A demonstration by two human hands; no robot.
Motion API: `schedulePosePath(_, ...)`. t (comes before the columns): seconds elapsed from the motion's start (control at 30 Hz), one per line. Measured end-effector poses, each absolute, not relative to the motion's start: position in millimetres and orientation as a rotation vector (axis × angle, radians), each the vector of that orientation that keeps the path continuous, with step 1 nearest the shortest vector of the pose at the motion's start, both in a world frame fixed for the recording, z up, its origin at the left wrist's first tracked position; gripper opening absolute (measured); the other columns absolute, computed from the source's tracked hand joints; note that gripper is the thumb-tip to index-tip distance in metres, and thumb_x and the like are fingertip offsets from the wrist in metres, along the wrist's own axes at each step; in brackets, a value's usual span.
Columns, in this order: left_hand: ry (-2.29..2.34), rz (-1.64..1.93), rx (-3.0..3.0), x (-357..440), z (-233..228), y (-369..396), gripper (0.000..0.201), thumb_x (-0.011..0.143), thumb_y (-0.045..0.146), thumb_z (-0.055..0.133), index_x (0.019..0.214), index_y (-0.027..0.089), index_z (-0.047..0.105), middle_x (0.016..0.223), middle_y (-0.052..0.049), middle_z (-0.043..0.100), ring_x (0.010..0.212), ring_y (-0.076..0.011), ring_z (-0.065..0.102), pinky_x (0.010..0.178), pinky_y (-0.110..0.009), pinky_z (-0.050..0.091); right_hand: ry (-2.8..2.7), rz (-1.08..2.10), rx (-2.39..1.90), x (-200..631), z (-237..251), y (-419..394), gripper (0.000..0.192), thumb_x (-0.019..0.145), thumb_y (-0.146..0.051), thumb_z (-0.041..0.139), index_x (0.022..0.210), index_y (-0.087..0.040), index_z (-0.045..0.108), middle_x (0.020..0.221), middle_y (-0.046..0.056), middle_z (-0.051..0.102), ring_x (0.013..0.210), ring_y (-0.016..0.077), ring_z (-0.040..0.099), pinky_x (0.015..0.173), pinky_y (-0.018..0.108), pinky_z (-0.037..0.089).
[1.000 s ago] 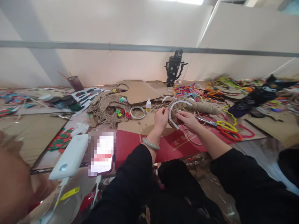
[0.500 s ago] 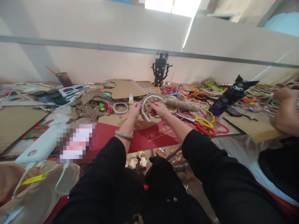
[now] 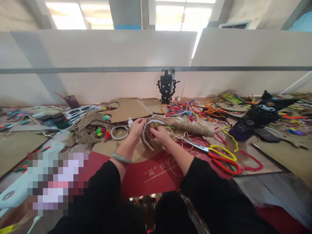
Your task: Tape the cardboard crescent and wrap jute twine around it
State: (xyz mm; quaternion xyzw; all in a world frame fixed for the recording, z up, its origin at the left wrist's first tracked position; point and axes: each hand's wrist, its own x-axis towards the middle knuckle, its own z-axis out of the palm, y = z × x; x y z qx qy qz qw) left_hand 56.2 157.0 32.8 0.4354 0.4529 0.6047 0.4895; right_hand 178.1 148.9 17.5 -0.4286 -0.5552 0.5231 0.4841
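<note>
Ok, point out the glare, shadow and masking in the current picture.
Head view: the windows along the top are washed out to near white; head view: a broad slanting shadow crosses the left of the white partition; head view: coarse pixel blocks mask the bright screen; head view: the left hand and right hand lie outside that masking.

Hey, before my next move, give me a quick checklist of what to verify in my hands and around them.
1. Left hand gripping the curved cardboard piece: ok, at its left side.
2. Right hand holding firm: cannot tell; fingertips are at the curve's inner side, too small to judge.
3. White strip firmly stuck: cannot tell; it follows the curve.
4. Scissors within reach: looks ok, lying right of the right forearm.
5. Small bottle fully visible: not ok, partly hidden behind the left hand.
</note>
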Motion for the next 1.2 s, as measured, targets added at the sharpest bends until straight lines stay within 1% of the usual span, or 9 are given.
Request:
schedulePosePath(0.13, 1.08, 1.428, 1.031, 62.5, 29.2, 159.4, 0.044, 0.05, 0.05, 0.079, 0.069, 0.014, 0.062, 0.058, 0.003, 0.059, 0.053, -0.0084, 0.047, 0.052, -0.021, 0.037, -1.31, 1.229, -1.036, 187.1, 11.4, 154.2, 0.032, 0.069, -0.048, 0.06, 0.06, -0.017, 0.054, 0.051, -0.003, 0.05, 0.048, 0.009, 0.044, 0.048, 0.023, 0.041)
schedulePosePath(0.27, 1.067, 1.402, 1.024, 55.1, 25.9, 155.6, 0.047, 0.05, 0.051, 0.08, 0.072, 0.014, 0.063, 0.06, 0.002, 0.06, 0.053, -0.008, 0.047, 0.052, -0.02, 0.037, -1.306, 1.234, -1.051, 184.8, 13.6, 156.9, 0.034, 0.066, -0.049, 0.062, 0.06, -0.016, 0.055, 0.05, -0.003, 0.048, 0.046, 0.0083, 0.043, 0.047, 0.024, 0.041)
schedulePosePath(0.4, 1.007, 1.42, 1.089, 50.0, 29.7, 155.3, 0.044, 0.05, 0.045, 0.084, 0.075, 0.014, 0.065, 0.065, 0.001, 0.063, 0.059, -0.0082, 0.052, 0.057, -0.019, 0.04, -1.322, 1.28, -1.004, 182.9, 19.0, 152.5, 0.035, 0.065, -0.049, 0.065, 0.072, -0.015, 0.059, 0.057, -0.003, 0.054, 0.047, 0.0085, 0.047, 0.047, 0.024, 0.043)
schedulePosePath(0.57, 0.976, 1.413, 0.995, 49.3, 34.6, 152.7, 0.038, 0.053, 0.039, 0.084, 0.074, 0.014, 0.065, 0.062, 0.003, 0.062, 0.056, -0.0076, 0.051, 0.055, -0.019, 0.039, -1.324, 1.272, -0.83, 186.5, 22.6, 145.1, 0.034, 0.067, -0.046, 0.068, 0.081, -0.018, 0.055, 0.058, -0.004, 0.056, 0.048, 0.0091, 0.051, 0.05, 0.024, 0.045)
schedulePosePath(0.67, 0.959, 1.395, 0.97, 49.2, 34.8, 151.5, 0.031, 0.058, 0.034, 0.083, 0.073, 0.014, 0.064, 0.062, 0.003, 0.061, 0.055, -0.0069, 0.051, 0.053, -0.018, 0.038, -1.33, 1.249, -0.787, 189.2, 22.6, 144.2, 0.033, 0.068, -0.044, 0.068, 0.082, -0.019, 0.052, 0.059, -0.004, 0.057, 0.048, 0.0093, 0.053, 0.05, 0.024, 0.044)
schedulePosePath(0.77, 0.96, 1.395, 0.954, 49.1, 33.6, 151.9, 0.029, 0.059, 0.031, 0.083, 0.073, 0.014, 0.064, 0.062, 0.003, 0.061, 0.055, -0.0062, 0.051, 0.053, -0.017, 0.038, -1.321, 1.225, -0.83, 189.6, 22.4, 144.8, 0.032, 0.069, -0.045, 0.066, 0.081, -0.019, 0.052, 0.057, -0.005, 0.057, 0.047, 0.0091, 0.052, 0.049, 0.024, 0.044)
schedulePosePath(0.97, 0.92, 1.366, 0.996, 49.8, 33.0, 150.5, 0.037, 0.055, 0.039, 0.085, 0.073, 0.014, 0.065, 0.062, 0.003, 0.062, 0.055, -0.0068, 0.052, 0.054, -0.018, 0.041, -1.325, 1.24, -0.887, 184.3, 22.3, 143.7, 0.03, 0.067, -0.043, 0.065, 0.079, -0.019, 0.053, 0.058, -0.005, 0.055, 0.047, 0.0081, 0.05, 0.048, 0.024, 0.044)
schedulePosePath(1.13, 0.91, 1.315, 0.974, 48.6, 36.5, 147.8, 0.04, 0.053, 0.041, 0.086, 0.072, 0.014, 0.064, 0.06, 0.002, 0.062, 0.053, -0.0077, 0.053, 0.051, -0.019, 0.041, -1.337, 1.226, -0.788, 186.7, 24.8, 142.9, 0.035, 0.069, -0.045, 0.065, 0.09, -0.019, 0.053, 0.062, -0.005, 0.055, 0.05, 0.0081, 0.052, 0.047, 0.022, 0.044)
schedulePosePath(1.2, 0.907, 1.28, 0.958, 47.5, 37.9, 147.2, 0.039, 0.054, 0.04, 0.085, 0.073, 0.014, 0.063, 0.06, 0.002, 0.062, 0.052, -0.0083, 0.054, 0.051, -0.02, 0.042, -1.322, 1.229, -0.764, 188.8, 25.7, 142.4, 0.04, 0.069, -0.044, 0.067, 0.097, -0.019, 0.053, 0.068, -0.005, 0.057, 0.051, 0.0079, 0.052, 0.047, 0.022, 0.044)
